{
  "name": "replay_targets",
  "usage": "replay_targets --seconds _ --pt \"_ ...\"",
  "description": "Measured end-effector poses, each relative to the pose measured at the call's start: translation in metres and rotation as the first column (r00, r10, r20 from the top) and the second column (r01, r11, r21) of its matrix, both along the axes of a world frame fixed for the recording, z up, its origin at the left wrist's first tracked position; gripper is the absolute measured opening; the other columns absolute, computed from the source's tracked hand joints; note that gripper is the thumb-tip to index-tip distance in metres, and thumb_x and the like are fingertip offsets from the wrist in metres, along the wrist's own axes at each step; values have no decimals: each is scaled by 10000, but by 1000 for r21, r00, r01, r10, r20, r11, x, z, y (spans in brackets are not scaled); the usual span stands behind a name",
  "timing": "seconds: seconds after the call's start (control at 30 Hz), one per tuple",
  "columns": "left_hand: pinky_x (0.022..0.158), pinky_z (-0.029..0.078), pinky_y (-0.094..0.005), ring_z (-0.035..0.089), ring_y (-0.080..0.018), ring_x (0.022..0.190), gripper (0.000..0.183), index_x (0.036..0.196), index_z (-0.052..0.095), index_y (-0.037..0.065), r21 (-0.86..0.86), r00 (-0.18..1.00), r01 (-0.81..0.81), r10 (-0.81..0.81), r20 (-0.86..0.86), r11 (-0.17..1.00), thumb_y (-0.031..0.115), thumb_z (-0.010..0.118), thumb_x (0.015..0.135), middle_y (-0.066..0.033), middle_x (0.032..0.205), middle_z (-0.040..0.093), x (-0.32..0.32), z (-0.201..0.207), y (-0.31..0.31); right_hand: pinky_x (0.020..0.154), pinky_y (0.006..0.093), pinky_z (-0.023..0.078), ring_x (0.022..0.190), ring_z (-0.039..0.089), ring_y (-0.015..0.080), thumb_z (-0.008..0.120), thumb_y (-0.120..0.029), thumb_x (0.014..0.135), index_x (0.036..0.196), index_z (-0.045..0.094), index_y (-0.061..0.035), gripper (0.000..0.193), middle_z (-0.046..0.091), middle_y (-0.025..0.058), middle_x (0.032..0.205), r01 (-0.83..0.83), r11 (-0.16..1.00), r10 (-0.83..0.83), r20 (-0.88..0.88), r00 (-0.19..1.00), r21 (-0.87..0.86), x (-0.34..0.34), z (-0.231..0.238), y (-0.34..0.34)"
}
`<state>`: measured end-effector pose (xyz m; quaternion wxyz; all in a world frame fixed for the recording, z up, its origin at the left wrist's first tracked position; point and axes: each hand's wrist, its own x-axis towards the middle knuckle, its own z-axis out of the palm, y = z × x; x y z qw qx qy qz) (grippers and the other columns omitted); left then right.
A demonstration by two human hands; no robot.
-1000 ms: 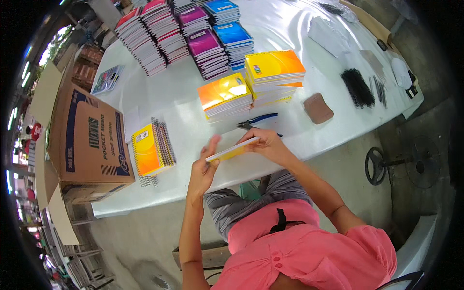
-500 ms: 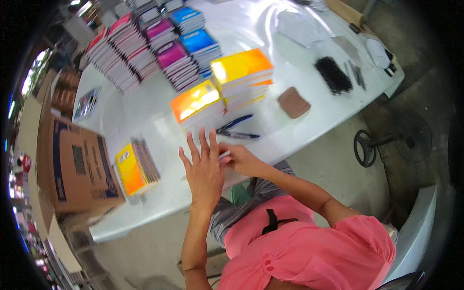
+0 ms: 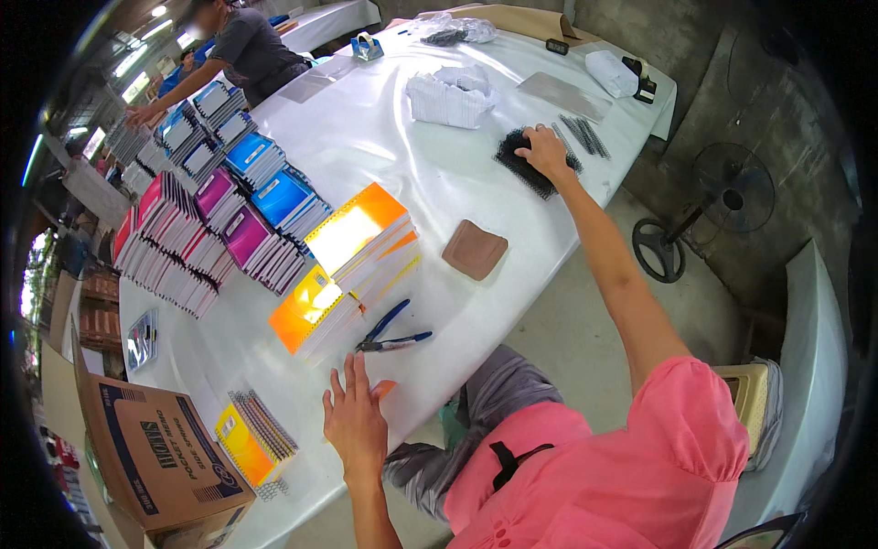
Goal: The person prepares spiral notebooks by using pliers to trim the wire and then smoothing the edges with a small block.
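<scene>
My right hand reaches far across the white table, fingers curled down onto a pile of black spiral binding coils. Whatever lies between its fingertips is too small to make out. Low on the table, near its front edge, my left hand lies with fingers stretched out. An orange corner of a small notepad shows beside it, the rest hidden by the hand. Just beyond the fingertips are blue-handled pliers. Two stacks of yellow-orange notepads stand behind the pliers.
A brown pad lies mid-table. Purple, blue and red notebook stacks fill the left. A cardboard box stands beside coil-bound yellow notepads. White wrapped bundle lies farther back; a fan stands right. Another person works far left.
My right hand has left the spot beside my left hand and stretched far right to the black coils. My left hand stays low at the table. The view has swung, bringing another person into sight.
</scene>
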<state>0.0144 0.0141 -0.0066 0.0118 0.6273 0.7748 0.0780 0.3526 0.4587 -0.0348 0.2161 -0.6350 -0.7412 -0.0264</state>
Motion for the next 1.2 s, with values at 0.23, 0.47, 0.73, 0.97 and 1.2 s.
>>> replay_targets --seconds 0.23,0.47,0.73,0.97,1.2 --pt "1060 399 -465 443 -344 1339 543 1471 377 145 31 1000 13 -13 4 999 202 547 959 -83 1469 465 -2 -3 -1 821 461 484 1027 583 354 663 -146 839 895 640 -46 117 622 155 1047 -111 954 60 188 980 278 -7 -2 3" --pt "942 474 -455 539 -381 1217 585 1458 400 146 115 998 -28 20 66 993 256 611 923 -144 1362 556 2 -1 0 767 436 515 903 625 338 593 -83 877 952 689 -53 125 642 147 976 -288 864 258 128 958 412 -16 36 -11" --pt "937 480 -441 576 -371 1180 551 1389 483 128 168 1000 12 -16 20 986 307 647 894 -136 1301 599 -10 -12 5 714 341 493 795 609 228 755 -5 760 973 726 -80 227 638 81 888 -913 404 594 -776 212 59 -157 48 -276" --pt "945 479 -433 575 -347 1196 562 1400 474 140 192 997 68 -71 11 979 315 638 892 -82 1302 609 -14 -10 2 690 332 486 780 591 200 751 -12 784 978 715 -56 202 636 56 897 -973 232 628 -765 139 13 -202 2 -289" --pt "903 497 -447 585 -374 1169 564 1405 474 163 209 994 88 -99 40 974 347 624 894 -99 1282 621 -18 -9 4 709 326 479 782 587 197 692 33 822 976 701 -32 168 624 70 877 -994 31 528 -843 102 -101 -203 12 -276"
